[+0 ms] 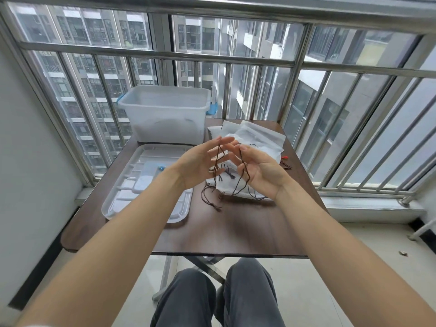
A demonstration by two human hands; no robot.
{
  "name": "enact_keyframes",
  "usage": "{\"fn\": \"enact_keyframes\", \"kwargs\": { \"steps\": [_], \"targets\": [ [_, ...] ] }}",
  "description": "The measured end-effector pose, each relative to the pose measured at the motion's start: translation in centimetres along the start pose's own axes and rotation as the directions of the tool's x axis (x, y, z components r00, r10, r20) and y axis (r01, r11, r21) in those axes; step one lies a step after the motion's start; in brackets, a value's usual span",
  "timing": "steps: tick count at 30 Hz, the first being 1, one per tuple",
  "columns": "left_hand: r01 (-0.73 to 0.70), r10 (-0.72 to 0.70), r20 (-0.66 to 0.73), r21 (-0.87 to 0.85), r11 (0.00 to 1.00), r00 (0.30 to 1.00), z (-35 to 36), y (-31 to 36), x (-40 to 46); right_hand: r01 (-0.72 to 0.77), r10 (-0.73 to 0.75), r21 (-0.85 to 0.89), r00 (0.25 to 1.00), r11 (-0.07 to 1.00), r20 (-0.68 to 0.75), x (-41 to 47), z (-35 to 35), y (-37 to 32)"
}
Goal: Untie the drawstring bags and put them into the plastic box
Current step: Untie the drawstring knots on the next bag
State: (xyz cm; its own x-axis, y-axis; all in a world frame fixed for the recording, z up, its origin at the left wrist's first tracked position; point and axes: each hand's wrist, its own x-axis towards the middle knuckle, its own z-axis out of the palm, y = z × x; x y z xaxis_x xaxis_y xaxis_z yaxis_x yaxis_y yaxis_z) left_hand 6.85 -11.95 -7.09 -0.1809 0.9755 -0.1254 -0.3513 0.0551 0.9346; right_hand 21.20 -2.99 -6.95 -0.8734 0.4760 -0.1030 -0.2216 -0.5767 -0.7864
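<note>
A pile of white drawstring bags lies on the right half of the dark table. The nearest bag has dark brown cords trailing off it towards me. Both hands are raised just above this bag. My left hand has straight, spread fingers, and a loop of cord runs over them. My right hand faces it with its fingers curled and pinches the cord near its fingertips. The clear plastic box with blue clips stands open at the back left of the table.
The box's clear lid lies flat on the table's left side, in front of the box. Loose red and dark cord ends lie by the right edge. A steel window railing runs behind the table. My knees are below the front edge.
</note>
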Motion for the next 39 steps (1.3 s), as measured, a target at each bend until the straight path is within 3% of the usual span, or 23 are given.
{"fn": "enact_keyframes", "kwargs": {
  "steps": [10, 12, 14, 15, 16, 18, 19, 21, 25, 27, 29, 34, 39],
  "targets": [
    [-0.022, 0.023, -0.031, 0.031, 0.999, 0.999, 0.6, -0.3, 0.5, -0.028, 0.028, 0.005, 0.999, 1.0, 0.03, 0.3, 0.7, 1.0],
    [-0.029, 0.031, -0.043, 0.039, 0.999, 0.999, 0.5, -0.2, 0.5, -0.013, 0.014, -0.062, 1.0, 0.998, 0.013, 0.2, 0.8, 1.0],
    [-0.041, 0.046, -0.064, 0.083, 0.996, 0.997, 0.4, -0.2, 0.6, 0.034, -0.036, -0.248, 0.999, 0.968, -0.005, 0.2, 0.7, 1.0],
    [-0.044, 0.054, -0.089, 0.113, 0.993, 0.995, 0.4, -0.4, 0.7, 0.072, -0.085, -0.422, 0.996, 0.904, -0.012, 0.2, 0.7, 0.9],
    [-0.051, 0.072, -0.127, 0.16, 0.986, 0.989, 0.6, -0.5, 0.9, 0.106, -0.145, -0.637, 0.989, 0.764, -0.009, 0.2, 0.7, 0.8],
    [-0.078, 0.156, -0.24, 0.305, 0.949, 0.958, 1.1, -0.7, 1.3, 0.124, -0.242, -0.936, 0.969, 0.33, 0.043, 0.2, 0.6, 0.5],
    [-0.098, 0.218, -0.289, 0.377, 0.921, 0.932, 1.3, -0.8, 1.5, 0.122, -0.269, -0.98, 0.96, 0.158, 0.076, 0.2, 0.6, 0.4],
    [-0.138, 0.328, -0.33, 0.486, 0.863, 0.885, 1.6, -1.0, 1.9, 0.136, -0.316, -0.989, 0.938, -0.051, 0.145, 0.1, 0.5, 0.3],
    [-0.143, 0.487, -0.39, 0.647, 0.749, 0.782, 1.4, -1.5, 2.4, 0.205, -0.351, -0.934, 0.885, -0.293, 0.305, -0.1, -0.1, 0.4],
    [-0.124, 0.503, -0.433, 0.653, 0.747, 0.748, 1.7, -1.5, 2.5, 0.267, -0.337, -0.866, 0.841, -0.424, 0.424, -0.1, -0.6, 0.6],
    [-0.151, 0.502, -0.442, 0.62, 0.77, 0.743, 2.3, -1.4, 2.4, 0.291, -0.318, -0.819, 0.816, -0.495, 0.483, -0.2, -1.0, 0.7],
    [-0.209, 0.485, -0.348, 0.597, 0.775, 0.802, 2.4, -1.6, 2.0, 0.277, -0.278, -0.863, 0.866, -0.422, 0.415, -0.2, -1.7, 0.2],
    [-0.211, 0.471, -0.27, 0.638, 0.741, 0.84, 2.5, -1.2, 1.6, 0.347, -0.256, -0.842, 0.843, -0.414, 0.473, 0.1, -1.9, 0.1]
  ]
}}
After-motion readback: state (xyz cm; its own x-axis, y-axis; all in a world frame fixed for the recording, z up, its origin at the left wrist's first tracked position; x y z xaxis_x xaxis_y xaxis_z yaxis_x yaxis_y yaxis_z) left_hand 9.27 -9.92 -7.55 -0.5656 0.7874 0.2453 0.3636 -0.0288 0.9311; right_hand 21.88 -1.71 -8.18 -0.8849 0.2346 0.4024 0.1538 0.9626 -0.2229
